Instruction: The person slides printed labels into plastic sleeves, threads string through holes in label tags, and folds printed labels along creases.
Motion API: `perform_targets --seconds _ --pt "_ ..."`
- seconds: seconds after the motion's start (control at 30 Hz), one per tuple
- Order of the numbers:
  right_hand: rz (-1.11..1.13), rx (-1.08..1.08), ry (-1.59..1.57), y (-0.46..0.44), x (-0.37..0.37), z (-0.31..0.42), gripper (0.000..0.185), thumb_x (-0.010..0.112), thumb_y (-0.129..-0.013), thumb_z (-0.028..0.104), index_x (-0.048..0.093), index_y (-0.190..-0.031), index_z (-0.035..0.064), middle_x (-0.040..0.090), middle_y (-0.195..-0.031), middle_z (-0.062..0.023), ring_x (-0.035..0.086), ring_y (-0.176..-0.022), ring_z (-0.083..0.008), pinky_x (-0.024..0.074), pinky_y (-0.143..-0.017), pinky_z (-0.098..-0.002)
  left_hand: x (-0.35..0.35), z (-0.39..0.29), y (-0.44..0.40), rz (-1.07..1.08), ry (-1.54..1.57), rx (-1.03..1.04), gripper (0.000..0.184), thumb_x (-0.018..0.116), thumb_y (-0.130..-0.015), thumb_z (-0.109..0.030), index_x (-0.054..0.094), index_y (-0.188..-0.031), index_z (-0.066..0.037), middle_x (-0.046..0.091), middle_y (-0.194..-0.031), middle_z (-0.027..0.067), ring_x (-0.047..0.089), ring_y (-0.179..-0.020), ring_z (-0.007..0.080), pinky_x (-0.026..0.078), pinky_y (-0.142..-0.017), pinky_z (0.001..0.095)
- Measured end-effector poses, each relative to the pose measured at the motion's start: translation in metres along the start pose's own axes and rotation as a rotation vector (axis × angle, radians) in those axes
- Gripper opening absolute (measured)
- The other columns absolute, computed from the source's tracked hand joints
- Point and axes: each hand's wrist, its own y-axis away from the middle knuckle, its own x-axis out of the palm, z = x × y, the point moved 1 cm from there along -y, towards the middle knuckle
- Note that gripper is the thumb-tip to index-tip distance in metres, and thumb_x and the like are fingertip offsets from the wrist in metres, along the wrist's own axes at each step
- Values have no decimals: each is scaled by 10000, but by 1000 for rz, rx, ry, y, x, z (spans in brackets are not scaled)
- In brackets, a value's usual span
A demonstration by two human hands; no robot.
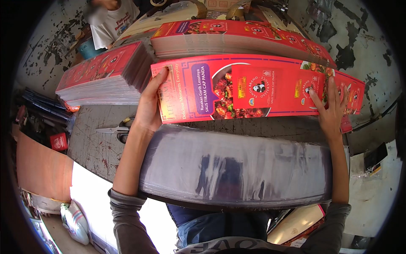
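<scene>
A long red printed sheet (190,91) with food pictures and panda logos spans the space between my two hands. My left hand (150,103) grips its left end, thumb on the printed face. Spread fingers of my right hand (330,106) rest on the sheet's right part, over a panda logo. Below the sheet, nearer my body, lies a thick stack of clear plastic sheets (237,169). Behind it stands a long stack of red printed sheets (237,44), and another such stack (101,78) is at the left.
Scissors (114,130) lie on the scratched dark table (91,148), left of the plastic stack. A person (112,21) in a white shirt is at the back left. Black rolled items (46,108) are at the left edge, and a peeling wall (363,55) is at the right.
</scene>
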Motion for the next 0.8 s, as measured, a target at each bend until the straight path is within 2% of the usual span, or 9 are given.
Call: perform_targets --seconds 0.33,0.4,0.43,0.53,0.6,0.63,0.7,0.73,0.8 --pt "-2 -21 1 -1 0 -1 473 548 -748 78 515 -1153 319 312 -1355 -133 406 -1173 -250 206 -995 -509 -2 -1 -1 32 36 -14 341 460 -883 -302 495 -1093 -34 597 -1017 74 607 -864 138 505 -756 274" --pt "11 -10 -34 -3 -1 -1 519 567 -718 51 505 -1168 302 304 -1361 -136 382 -1198 -258 198 -994 -518 4 -1 -1 128 9 -24 445 434 -892 -318 388 -1239 -43 548 -1112 97 572 -960 147 482 -818 279" --pt "11 -11 -36 -3 -4 -1 519 567 -718 51 505 -1168 302 304 -1361 -136 382 -1198 -258 198 -994 -518 9 -2 0 125 9 -23 445 434 -892 -318 388 -1239 -43 548 -1112 97 572 -960 147 482 -818 279" --pt "189 4 -94 -4 -8 -3 582 638 -655 113 485 -1191 280 284 -1373 -140 339 -1232 -273 177 -1000 -529 25 -3 4 283 -27 73 569 410 -894 -347 207 -1356 -85 468 -1215 103 508 -1063 151 446 -881 288" --pt "199 -70 -235 -5 -9 -4 624 674 -625 275 460 -1211 264 264 -1382 -150 307 -1249 -295 143 -1007 -542 27 -2 5 285 -84 119 632 405 -889 -373 102 -1383 -122 419 -1262 90 462 -1114 144 423 -907 291" --pt "199 -70 -236 -6 -9 -4 624 674 -625 275 460 -1211 264 264 -1382 -150 307 -1249 -295 143 -1007 -542 26 -3 5 283 -84 118 632 405 -889 -373 102 -1383 -122 419 -1262 90 462 -1114 144 423 -907 291" --pt "217 -95 -304 -7 -10 -3 639 621 -645 496 452 -1214 258 244 -1385 -169 268 -1262 -329 111 -1009 -556 24 -4 5 348 -133 93 641 378 -887 -421 110 -1381 -113 385 -1296 75 450 -1129 143 421 -908 289" --pt "216 -97 -306 -7 -10 -3 639 621 -645 496 452 -1214 258 244 -1385 -169 268 -1262 -329 111 -1009 -556 23 -3 5 346 -133 94 641 378 -887 -421 110 -1381 -113 385 -1296 75 450 -1129 143 421 -908 289" --pt "197 -123 -317 -9 -9 -2 665 510 -672 641 447 -1216 263 228 -1381 -197 240 -1264 -365 92 -1004 -571 22 -2 4 376 -102 82 665 326 -879 -491 109 -1381 -114 378 -1301 70 444 -1134 140 417 -913 285"
